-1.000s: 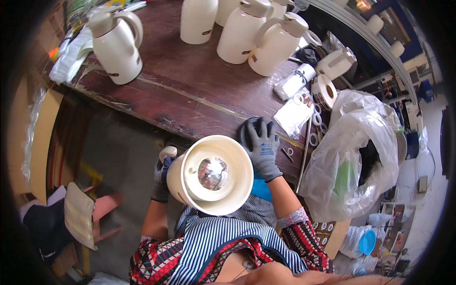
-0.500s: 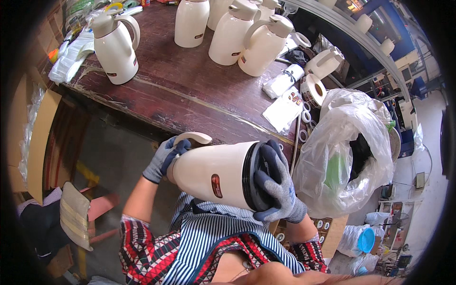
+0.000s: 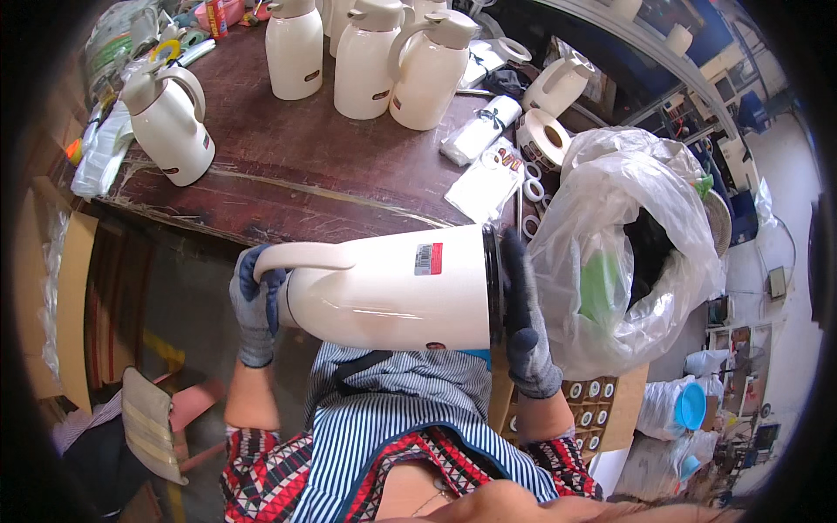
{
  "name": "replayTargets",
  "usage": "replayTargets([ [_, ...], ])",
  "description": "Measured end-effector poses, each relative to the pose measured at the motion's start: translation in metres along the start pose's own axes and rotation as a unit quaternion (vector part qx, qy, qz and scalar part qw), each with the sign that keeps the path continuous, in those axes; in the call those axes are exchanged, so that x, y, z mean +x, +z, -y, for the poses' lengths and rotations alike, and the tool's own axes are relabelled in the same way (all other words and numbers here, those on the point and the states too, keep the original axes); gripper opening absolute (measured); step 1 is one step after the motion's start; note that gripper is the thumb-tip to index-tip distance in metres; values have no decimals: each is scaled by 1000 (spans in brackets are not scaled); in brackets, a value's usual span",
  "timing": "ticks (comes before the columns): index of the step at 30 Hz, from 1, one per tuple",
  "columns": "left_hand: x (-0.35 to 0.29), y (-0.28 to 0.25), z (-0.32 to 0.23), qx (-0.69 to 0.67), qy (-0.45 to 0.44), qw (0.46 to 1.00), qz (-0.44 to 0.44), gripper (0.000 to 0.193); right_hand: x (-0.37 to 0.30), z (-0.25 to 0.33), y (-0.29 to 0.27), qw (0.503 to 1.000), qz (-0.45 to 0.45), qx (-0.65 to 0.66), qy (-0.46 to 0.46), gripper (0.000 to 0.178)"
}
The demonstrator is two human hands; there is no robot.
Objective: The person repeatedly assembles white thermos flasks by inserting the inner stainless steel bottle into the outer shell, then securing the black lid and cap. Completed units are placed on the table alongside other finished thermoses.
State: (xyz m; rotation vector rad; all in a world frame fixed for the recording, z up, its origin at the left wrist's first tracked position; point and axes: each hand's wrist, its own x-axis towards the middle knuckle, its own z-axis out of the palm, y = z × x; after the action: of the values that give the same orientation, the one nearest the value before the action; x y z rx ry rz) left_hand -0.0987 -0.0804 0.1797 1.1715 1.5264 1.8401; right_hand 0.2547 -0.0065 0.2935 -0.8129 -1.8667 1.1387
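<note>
I hold a cream thermos jug (image 3: 392, 296) on its side in front of my apron, with its handle and top to the left. My left hand (image 3: 259, 305) is closed round its top end by the handle; the lid is mostly hidden there. Against the black base ring stands my right hand (image 3: 529, 322), fingers long and thumb at the near side, bracing the jug's bottom. Both hands wear grey-blue gloves. A red and white barcode sticker (image 3: 428, 259) faces up on the jug's body.
On the dark table (image 3: 261, 148) several cream jugs (image 3: 364, 70) stand at the back, and one jug (image 3: 170, 131) stands at the left. A sticker roll (image 3: 542, 138) and plastic packets (image 3: 485, 187) lie right. Beside them bulges a clear plastic bag (image 3: 575, 261). Below is a partitioned carton (image 3: 623, 410).
The jug has been turned about its length, so the barcode sticker now shows and the dark oval label has rolled to the lower edge. My left hand has moved left and down.
</note>
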Motion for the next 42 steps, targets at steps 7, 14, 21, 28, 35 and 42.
replayTargets([
  [7, 30, 5, 2, -23, -7, 996, 90, 28, -10, -9, -6, 983, 15, -73, -167, 105],
  [14, 17, 32, 3, 31, -109, 977, 182, 36, -20, 7, 0, 997, -65, -12, -48, 66],
  [21, 42, 25, -48, 120, -14, 975, 184, 19, -63, -43, -7, 962, -115, 199, 148, 101],
  [28, 11, 61, -97, 254, 394, 864, 181, 21, -61, -104, -19, 918, -38, 277, 281, 69],
  [35, 3, 73, -125, 267, 432, 827, 242, 23, -55, -108, -38, 968, -50, 218, 114, 69],
  [42, -5, 60, -111, 264, 273, 909, 175, 23, -81, -102, -16, 980, -144, 135, 32, 67],
])
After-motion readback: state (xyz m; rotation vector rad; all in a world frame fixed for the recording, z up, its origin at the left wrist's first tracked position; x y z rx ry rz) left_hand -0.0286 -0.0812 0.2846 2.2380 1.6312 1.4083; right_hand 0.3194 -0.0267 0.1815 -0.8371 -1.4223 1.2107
